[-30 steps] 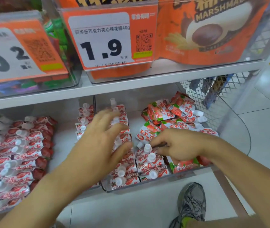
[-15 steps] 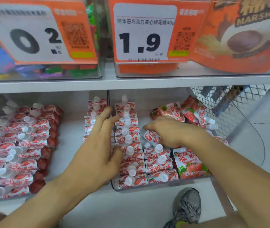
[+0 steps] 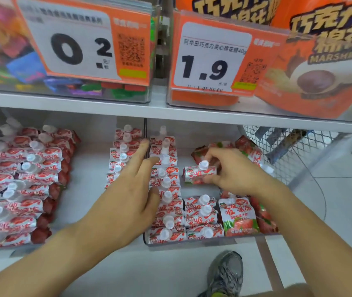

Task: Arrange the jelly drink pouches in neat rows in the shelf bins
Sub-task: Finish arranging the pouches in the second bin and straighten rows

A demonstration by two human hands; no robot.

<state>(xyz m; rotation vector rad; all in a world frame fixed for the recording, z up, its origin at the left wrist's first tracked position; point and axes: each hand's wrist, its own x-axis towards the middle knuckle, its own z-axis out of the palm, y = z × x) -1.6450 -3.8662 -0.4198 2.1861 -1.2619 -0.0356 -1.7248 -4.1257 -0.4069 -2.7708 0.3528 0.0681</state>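
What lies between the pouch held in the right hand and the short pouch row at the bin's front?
Only bare bin floor separates the held pouch from that front row, head view.

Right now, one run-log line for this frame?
left hand: flat on pouch row | right hand: holds pouch | bin: half-arranged

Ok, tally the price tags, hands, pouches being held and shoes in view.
Price tags: 2 (0.2 tag, 1.9 tag)
Hands: 2 (left hand, right hand)
Held jelly drink pouch: 1, in the right hand
Grey shoe: 1
Total: 6
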